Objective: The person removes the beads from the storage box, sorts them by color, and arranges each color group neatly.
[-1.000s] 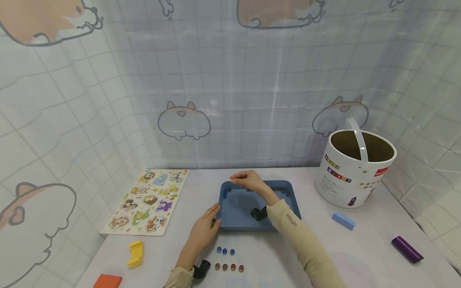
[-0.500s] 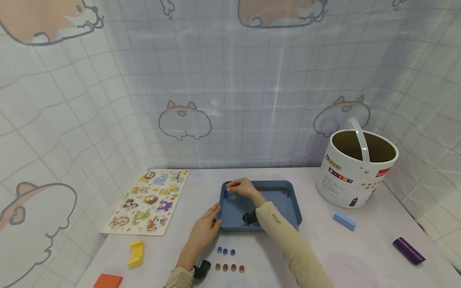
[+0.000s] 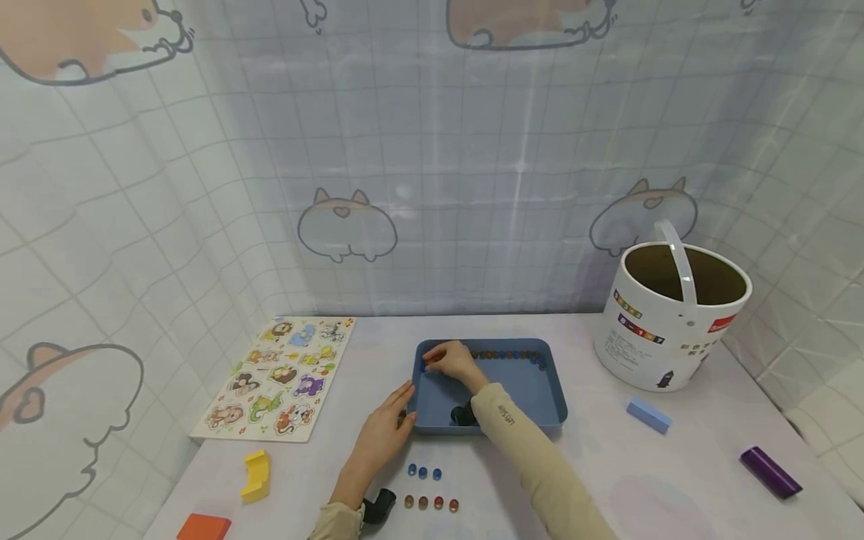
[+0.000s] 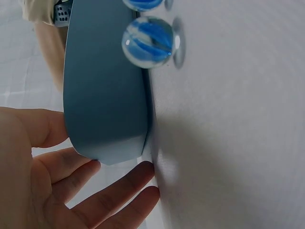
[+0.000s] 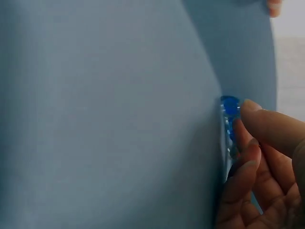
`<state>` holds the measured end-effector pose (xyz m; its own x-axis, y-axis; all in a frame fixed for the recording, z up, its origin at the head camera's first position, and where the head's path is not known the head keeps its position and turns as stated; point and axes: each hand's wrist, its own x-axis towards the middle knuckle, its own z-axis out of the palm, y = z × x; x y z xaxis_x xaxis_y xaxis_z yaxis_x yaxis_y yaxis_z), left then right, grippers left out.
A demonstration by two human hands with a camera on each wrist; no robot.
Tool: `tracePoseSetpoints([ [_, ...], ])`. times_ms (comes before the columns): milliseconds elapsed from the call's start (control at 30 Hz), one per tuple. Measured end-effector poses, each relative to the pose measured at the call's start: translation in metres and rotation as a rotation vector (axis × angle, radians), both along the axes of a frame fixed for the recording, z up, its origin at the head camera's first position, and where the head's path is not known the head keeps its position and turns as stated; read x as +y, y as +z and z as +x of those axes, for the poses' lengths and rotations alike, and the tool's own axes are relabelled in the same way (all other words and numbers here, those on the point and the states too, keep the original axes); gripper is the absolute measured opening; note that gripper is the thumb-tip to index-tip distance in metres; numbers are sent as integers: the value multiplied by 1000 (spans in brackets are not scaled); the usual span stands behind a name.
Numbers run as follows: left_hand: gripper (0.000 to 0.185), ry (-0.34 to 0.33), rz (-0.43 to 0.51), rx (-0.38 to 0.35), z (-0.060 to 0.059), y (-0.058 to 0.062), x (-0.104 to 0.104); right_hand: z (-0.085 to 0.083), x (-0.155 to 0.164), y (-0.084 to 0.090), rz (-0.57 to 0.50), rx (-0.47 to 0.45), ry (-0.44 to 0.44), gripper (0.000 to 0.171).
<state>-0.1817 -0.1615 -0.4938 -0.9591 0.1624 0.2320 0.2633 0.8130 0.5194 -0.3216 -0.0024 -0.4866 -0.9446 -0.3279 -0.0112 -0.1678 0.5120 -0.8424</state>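
Note:
My right hand [image 3: 455,361] is inside the blue tray [image 3: 432,430], at its left wall. In the right wrist view its thumb and forefinger pinch a blue glass marble [image 5: 230,106]; other marbles along the wall are partly hidden by the fingers. My left hand [image 3: 381,435] rests against the outside of the tray's near left corner, thumb on the front wall and fingers loosely extended beside it. A line of marbles [image 3: 509,355] runs along the tray's far wall. Before the tray lie three blue marbles [image 3: 423,473] and a row of reddish-brown marbles [image 3: 423,502].
An animal puzzle board [image 3: 277,382] lies at the left, with a yellow block [image 3: 256,477] and an orange block [image 3: 204,527] nearer. To the right stand a white bucket [image 3: 648,337], a light blue block [image 3: 649,415] and a purple block [image 3: 771,472].
My right hand has moved from above the tray's far rim down into the tray at its left side, uncovering more marbles along the far wall. My left hand has stayed at the corner.

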Motion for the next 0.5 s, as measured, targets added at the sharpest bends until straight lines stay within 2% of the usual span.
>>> tracePoseSetpoints([
  [167, 51, 0, 5, 2, 0, 0, 0, 1, -5, -1, 79, 27, -26, 22],
  [500, 51, -10, 11, 2, 0, -1, -1, 4, -10, 1, 108, 41, -61, 16],
])
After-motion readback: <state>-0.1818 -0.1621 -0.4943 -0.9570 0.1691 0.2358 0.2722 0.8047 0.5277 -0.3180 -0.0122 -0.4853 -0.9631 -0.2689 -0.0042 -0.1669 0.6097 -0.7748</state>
